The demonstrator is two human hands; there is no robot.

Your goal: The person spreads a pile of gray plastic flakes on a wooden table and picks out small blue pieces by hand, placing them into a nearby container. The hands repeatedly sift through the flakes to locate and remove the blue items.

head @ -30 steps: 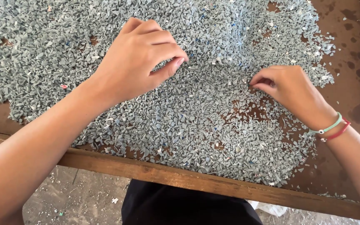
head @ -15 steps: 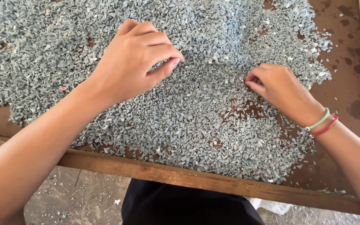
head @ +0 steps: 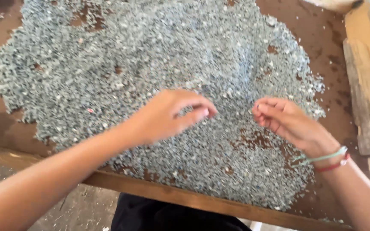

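The head view is the only one, and it looks straight down on a brown desk (head: 330, 47) spread with a wide heap of grey-blue shredded flakes (head: 159, 55); every place below is told against that heap.

The left hand (head: 168, 117) hangs over the near middle of the heap, blurred, its fingers (head: 202, 112) drawn together toward the thumb in a narrow pinch. Whether a flake sits between the tips cannot be told. The right hand (head: 290, 124) is just to the right of it, over the heap's near right part where the layer thins and bare brown patches show. Its fingers are curled in and nearly closed, thumb against the fingertips; again nothing held can be made out. A pale green band and a red band (head: 328, 160) circle that wrist.

One small reddish speck (head: 90, 110) lies in the heap to the left of the left hand (it stands out by colour alone).

By the look of them, the flakes are light, thin, stiff and loose: they would slide and scatter under a sweeping palm, and a single one is best taken edge-on between thumb and forefinger tips.

A wooden rim (head: 202, 201) borders the heap on the near side, and a rough, weathered plank (head: 365, 98) stands beyond its right edge. Below the rim, dark cloth (head: 163, 216) shows.
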